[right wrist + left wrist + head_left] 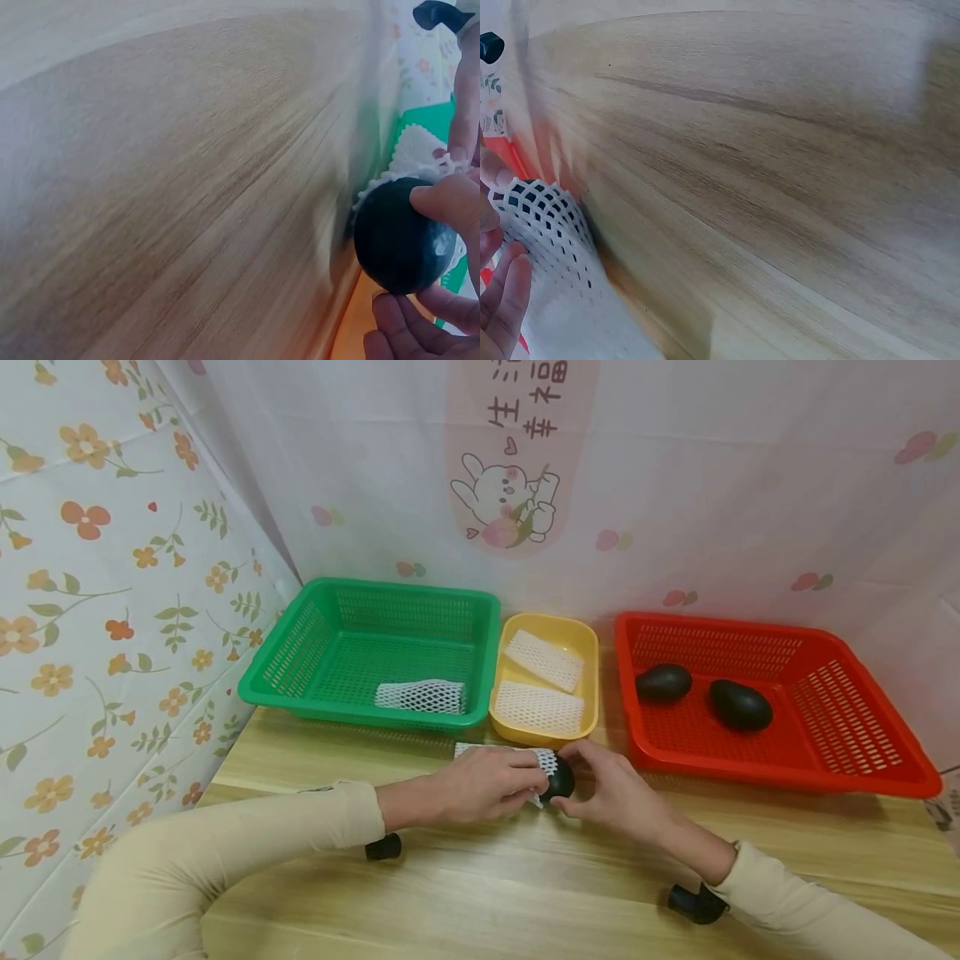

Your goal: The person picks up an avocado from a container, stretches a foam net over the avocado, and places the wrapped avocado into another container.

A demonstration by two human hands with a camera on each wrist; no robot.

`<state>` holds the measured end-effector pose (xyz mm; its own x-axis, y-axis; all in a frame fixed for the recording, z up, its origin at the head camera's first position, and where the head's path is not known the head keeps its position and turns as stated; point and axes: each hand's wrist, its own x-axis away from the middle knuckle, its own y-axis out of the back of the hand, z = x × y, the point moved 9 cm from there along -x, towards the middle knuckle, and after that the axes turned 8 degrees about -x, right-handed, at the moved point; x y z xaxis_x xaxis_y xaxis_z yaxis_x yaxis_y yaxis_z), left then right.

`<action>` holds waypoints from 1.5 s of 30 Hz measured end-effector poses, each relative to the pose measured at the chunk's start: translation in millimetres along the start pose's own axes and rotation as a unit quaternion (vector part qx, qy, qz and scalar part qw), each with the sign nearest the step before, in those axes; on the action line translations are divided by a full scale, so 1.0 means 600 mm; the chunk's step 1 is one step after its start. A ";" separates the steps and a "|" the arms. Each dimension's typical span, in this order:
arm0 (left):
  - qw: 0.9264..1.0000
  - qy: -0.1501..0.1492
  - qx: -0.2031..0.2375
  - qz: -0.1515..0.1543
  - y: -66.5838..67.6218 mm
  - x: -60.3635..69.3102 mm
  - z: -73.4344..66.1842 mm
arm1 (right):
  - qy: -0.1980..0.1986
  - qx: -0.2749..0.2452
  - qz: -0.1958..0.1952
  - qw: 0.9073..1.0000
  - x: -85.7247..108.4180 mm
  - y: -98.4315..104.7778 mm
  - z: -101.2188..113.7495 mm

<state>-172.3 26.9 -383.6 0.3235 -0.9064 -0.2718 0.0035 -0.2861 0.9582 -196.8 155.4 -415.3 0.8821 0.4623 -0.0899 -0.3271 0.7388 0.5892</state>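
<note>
A dark, smooth avocado [562,779] sits partly inside a white foam net sleeve [550,761], its round end bare on the right. My left hand [483,785] holds the sleeve around the fruit; in the left wrist view its fingers pinch the sleeve's open mesh edge [544,206]. From the other side, my right hand [618,789] grips the bare end, thumb and fingers curled around the avocado [405,240] in the right wrist view. The sleeve's long flat part stretches left, mostly behind my left hand.
Behind my hands stands a yellow bin [597,710] with foam net sleeves [540,707]. Left of it, a green basket [322,714] holds a sleeved item [420,696]. On the right, a red basket [765,777] holds two avocados [740,705]. A printed curtain [360,460] hangs behind.
</note>
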 end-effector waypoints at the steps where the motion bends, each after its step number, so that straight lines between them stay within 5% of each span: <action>1: 1.000 -0.002 -0.001 -0.003 0.000 -0.001 -0.002 | 0.000 0.004 -0.002 1.000 0.000 0.000 0.000; 11: 1.000 -0.018 -0.011 -0.016 -0.001 -0.010 -0.018 | 0.018 0.034 -0.014 0.999 -0.001 -0.004 0.016; 18: 1.000 -0.012 -0.009 -0.024 0.001 -0.007 -0.013 | 0.031 -0.001 -0.014 0.999 0.000 -0.002 0.013; 28: 0.999 0.003 -0.011 -0.033 0.001 0.002 -0.004 | -0.050 -0.063 0.023 0.997 -0.001 -0.004 -0.027; 34: 1.000 0.002 -0.009 -0.028 -0.001 0.004 -0.004 | -0.062 -0.080 0.043 0.994 -0.005 -0.009 -0.036; 45: 0.999 -0.001 0.001 -0.046 -0.002 0.004 -0.010 | 0.003 -0.053 -0.019 0.998 0.007 -0.008 -0.013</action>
<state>-165.5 26.7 -384.9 0.3205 -0.8768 -0.3584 0.0313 -0.3684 0.9291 -194.3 157.4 -424.6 0.8926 0.4356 -0.1165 -0.3277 0.8040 0.4962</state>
